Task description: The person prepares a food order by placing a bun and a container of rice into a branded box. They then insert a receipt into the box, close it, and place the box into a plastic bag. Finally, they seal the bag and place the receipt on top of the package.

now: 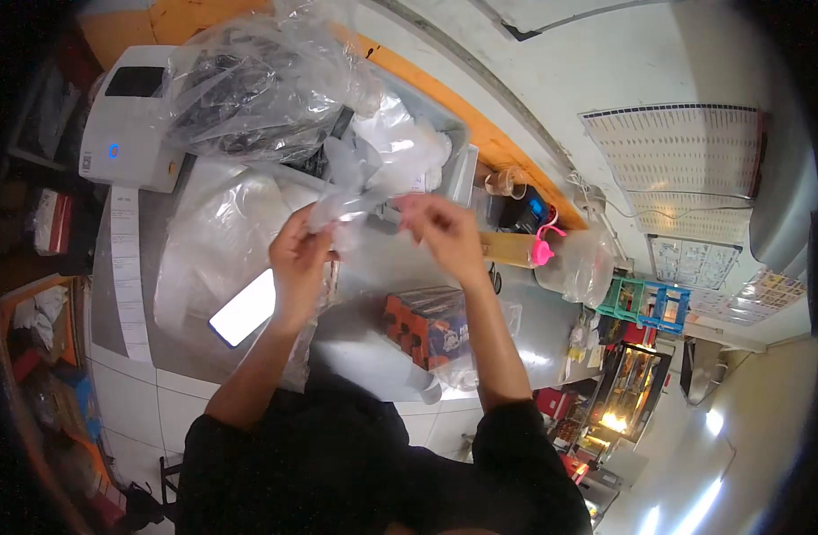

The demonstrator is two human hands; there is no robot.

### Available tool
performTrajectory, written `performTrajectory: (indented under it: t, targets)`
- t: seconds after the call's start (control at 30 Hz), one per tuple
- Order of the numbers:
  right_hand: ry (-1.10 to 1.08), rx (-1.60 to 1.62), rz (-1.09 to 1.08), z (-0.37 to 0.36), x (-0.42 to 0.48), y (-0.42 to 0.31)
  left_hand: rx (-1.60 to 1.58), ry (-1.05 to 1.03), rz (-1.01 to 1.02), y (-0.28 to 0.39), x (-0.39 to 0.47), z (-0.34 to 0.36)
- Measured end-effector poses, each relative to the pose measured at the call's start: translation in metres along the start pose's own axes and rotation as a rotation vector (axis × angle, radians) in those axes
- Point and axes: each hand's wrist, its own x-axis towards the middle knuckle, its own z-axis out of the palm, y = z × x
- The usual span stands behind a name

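My left hand [298, 251] pinches a thin translucent plastic piece [345, 207], maybe a small bag or a disposable glove. Blurred by motion, my right hand [442, 231] is at the right end of that plastic with its fingers curled. Whether those fingertips grip it I cannot tell. Just behind, a grey bin [449, 117] holds white and clear plastic bags [409, 144]. Partly beneath my left wrist lies a phone [245, 311] with a bright white screen. Below my right hand, a box-like orange and dark printed package [429, 324] in clear plastic rests on the metal counter [355, 334].
A label printer [131, 120] feeds out a long printed strip [124, 267]. Large clear bags of black items [255, 100] are heaped beside it. To the right is a bottle of yellowish liquid [506, 249] with a pink cap [541, 253]. A cup [430, 391] lies at the counter's near edge.
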Motion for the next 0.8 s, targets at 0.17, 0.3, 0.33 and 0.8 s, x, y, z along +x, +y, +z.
performTrajectory:
  t: [0.17, 0.3, 0.33, 0.8]
  targets:
    - [0.331, -0.978, -0.364, -0.022, 0.089, 0.058, 0.109, 0.063, -0.017, 0.015, -0.013, -0.028]
    - [0.352, -1.024, -0.302, -0.038, 0.118, 0.086, 0.166, 0.090, 0.037, 0.023, -0.030, -0.052]
    - [0.430, -0.878, -0.199, -0.036, 0.116, 0.070, 0.175, 0.091, 0.042, 0.025, -0.035, -0.058]
    - [0.420, 0.017, -0.235, -0.040, 0.052, 0.014, 0.297, 0.134, 0.226, 0.035, -0.087, -0.069]
